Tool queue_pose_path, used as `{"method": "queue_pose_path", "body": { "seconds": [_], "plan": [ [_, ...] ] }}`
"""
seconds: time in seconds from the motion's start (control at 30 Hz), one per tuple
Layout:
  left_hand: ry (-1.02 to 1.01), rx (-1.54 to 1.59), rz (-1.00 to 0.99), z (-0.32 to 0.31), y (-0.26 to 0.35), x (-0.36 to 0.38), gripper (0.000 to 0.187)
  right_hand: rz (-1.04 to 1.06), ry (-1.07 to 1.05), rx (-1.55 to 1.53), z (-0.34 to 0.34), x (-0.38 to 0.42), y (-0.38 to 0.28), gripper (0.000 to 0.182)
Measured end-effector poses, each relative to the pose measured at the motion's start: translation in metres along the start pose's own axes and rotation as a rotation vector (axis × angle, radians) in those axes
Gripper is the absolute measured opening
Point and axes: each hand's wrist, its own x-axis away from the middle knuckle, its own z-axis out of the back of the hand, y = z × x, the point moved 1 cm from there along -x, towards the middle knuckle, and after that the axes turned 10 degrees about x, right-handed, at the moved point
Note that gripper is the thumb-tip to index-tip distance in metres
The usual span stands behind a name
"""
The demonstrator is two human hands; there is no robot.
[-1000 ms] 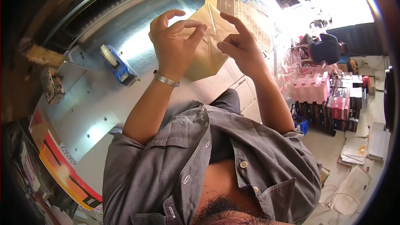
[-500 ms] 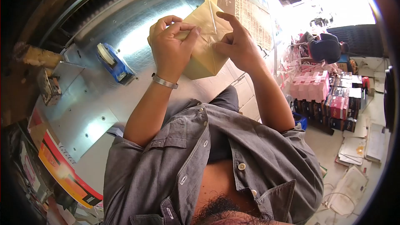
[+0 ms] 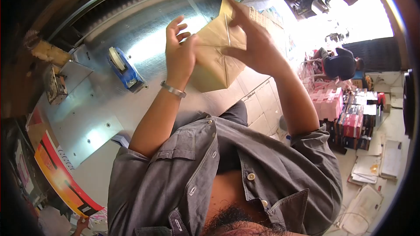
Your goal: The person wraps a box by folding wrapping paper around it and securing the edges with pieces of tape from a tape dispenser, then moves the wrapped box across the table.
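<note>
A packet wrapped in yellowish-brown paper (image 3: 209,71) stands on the metal worktop, with creased folds and a pale line across its top. My left hand (image 3: 180,54), a metal bracelet at its wrist, is at the packet's left edge with the fingers apart and half curled. Over the right side of the packet, my right hand (image 3: 259,43) is spread, its thumb at the top folds and its fingers at the upper flap. A blue tape dispenser (image 3: 126,70) with a pale roll lies to the left of my left hand.
The metal worktop (image 3: 153,22) extends left and behind the packet. Printed brown paper (image 3: 264,19) lies beyond my right hand. Stacked boxes (image 3: 350,113) and pink bundles (image 3: 326,104) stand on the floor at right. Another person's hand (image 3: 82,223) shows at lower left, by a red-orange printed sheet (image 3: 65,177).
My left fingers have come off their pinch at the paper's top and opened. My right hand has spread wider over the packet. Another person's hand has appeared at lower left.
</note>
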Motion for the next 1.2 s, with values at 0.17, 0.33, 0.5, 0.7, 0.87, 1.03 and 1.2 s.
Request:
{"method": "queue_pose_path", "body": {
  "seconds": [0.17, 0.33, 0.5, 0.7, 0.87, 1.03, 1.2],
  "plan": [
    [0.200, 0.260, 0.018, 0.025, 0.007, 0.009, 0.050, 0.453, 0.030, 0.433, -0.046, -0.045, -0.034, 0.126],
    [0.203, 0.351, -0.054, 0.045, 0.034, 0.028, 0.045, 0.430, -0.048, 0.199, -0.091, -0.036, -0.006, 0.135],
    [0.304, 0.357, -0.045, 0.070, 0.031, 0.052, 0.048, 0.378, 0.043, 0.306, -0.031, -0.039, -0.018, 0.131],
    [0.250, 0.370, 0.036, 0.059, 0.025, 0.053, 0.046, 0.252, -0.098, 0.193, -0.075, -0.020, 0.002, 0.114],
    [0.113, 0.091, -0.039, 0.062, 0.012, 0.072, 0.054, 0.134, 0.375, -0.377, -0.015, -0.016, 0.043, 0.088],
    [-0.066, -0.094, -0.083, 0.044, -0.013, 0.093, 0.088, 0.010, 0.336, -0.247, -0.011, 0.017, 0.078, 0.086],
    [-0.073, -0.118, -0.139, 0.034, -0.031, 0.104, 0.093, 0.206, 0.470, 0.273, 0.021, -0.022, 0.004, 0.086]
  ]
}}
